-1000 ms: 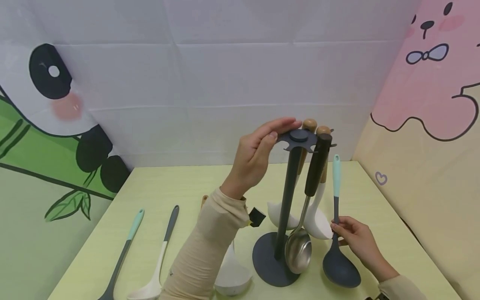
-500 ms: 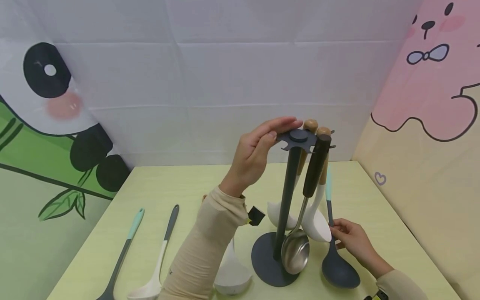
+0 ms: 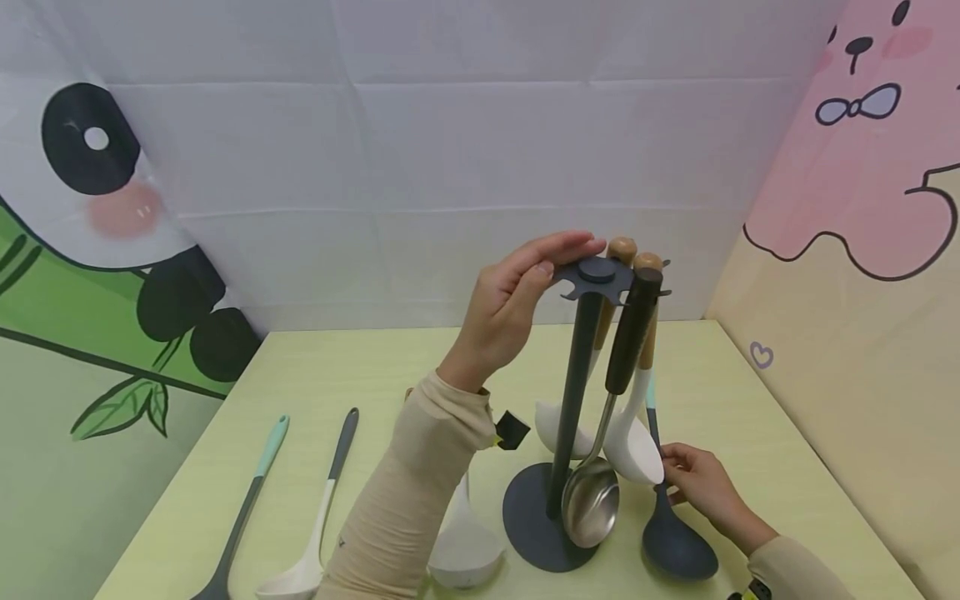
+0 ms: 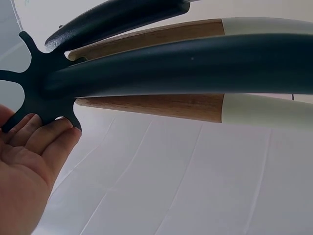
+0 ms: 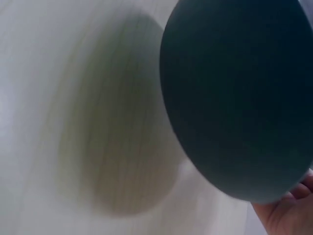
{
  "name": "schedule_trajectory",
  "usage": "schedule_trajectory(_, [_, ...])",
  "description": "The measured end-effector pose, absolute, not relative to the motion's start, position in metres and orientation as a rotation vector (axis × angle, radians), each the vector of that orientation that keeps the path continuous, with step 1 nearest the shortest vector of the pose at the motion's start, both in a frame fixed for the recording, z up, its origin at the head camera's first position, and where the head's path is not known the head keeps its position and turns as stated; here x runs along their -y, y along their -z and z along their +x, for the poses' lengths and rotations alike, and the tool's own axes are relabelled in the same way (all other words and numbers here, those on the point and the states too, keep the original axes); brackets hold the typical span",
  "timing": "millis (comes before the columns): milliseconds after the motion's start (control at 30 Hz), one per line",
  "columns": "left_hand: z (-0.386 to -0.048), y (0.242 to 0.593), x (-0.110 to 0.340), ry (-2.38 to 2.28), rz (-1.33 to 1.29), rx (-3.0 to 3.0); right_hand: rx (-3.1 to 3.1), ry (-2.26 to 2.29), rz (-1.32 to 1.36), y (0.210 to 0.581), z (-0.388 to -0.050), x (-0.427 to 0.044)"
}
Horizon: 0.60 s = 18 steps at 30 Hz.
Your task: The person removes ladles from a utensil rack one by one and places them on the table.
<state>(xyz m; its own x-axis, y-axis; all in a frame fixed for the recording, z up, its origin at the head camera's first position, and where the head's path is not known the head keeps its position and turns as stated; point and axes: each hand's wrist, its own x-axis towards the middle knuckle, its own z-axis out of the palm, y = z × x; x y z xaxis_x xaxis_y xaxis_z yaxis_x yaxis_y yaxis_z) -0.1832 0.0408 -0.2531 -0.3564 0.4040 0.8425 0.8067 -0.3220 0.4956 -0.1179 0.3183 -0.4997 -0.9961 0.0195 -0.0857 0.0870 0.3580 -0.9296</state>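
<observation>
Dark-grey ladle (image 3: 678, 543) is toward the table's (image 3: 787, 475) right edge, bowl to the front edge, handle to the back, neck pinched by the nearer right hand (image 3: 708, 492), left hand (image 3: 501, 312) just touching the rack (image 3: 576, 392) top, fingers pretty straight.

Dark ladle (image 3: 679, 546), mint handle (image 3: 651, 392) mostly hidden

No legible text, label, brand or number appears in any view. One sign is visible: a small purple heart outline (image 3: 761, 355) on the cream part of the wall covering (image 3: 810, 383), head view.
</observation>
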Motion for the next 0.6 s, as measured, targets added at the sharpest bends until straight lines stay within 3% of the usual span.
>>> schedule_trajectory(600, [-0.158, 0.254, -0.057, 1.717, -1.479, 1.599, -2.520, 1.684, 0.043, 0.507, -0.108, -0.334])
